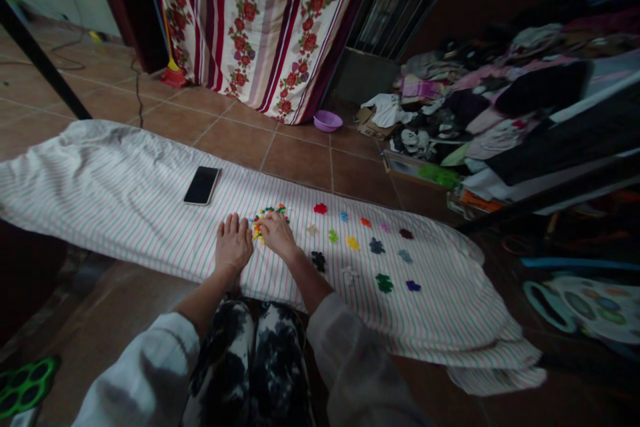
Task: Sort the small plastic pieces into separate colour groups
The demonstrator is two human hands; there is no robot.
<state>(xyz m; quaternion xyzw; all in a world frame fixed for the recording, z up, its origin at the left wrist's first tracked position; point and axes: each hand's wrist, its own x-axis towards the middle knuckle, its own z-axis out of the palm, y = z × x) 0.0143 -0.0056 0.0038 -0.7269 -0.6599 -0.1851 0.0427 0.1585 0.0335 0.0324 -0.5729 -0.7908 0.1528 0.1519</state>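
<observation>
My left hand (234, 242) lies flat on the striped cloth, fingers stretched out, just left of a mixed pile of small coloured pieces (259, 233). Over that pile, my right hand (276, 232) has its fingers bent down and drawn together at the pieces; whatever is between the fingertips is too small to make out. To the right lie several little heaps, each of one colour, among them a red heap (321, 208), a yellow heap (353, 242), a black heap (318, 260), a white heap (350, 274) and a green heap (384, 282). The pieces' exact kind cannot be told.
A phone (202, 185) lies on the striped cloth (125, 193) left of the hands. Beyond the cloth's far edge are a purple basin (328, 121), a floral curtain (270, 27) and a large heap of clothes (480, 93). A green plastic item (30, 383) is at lower left.
</observation>
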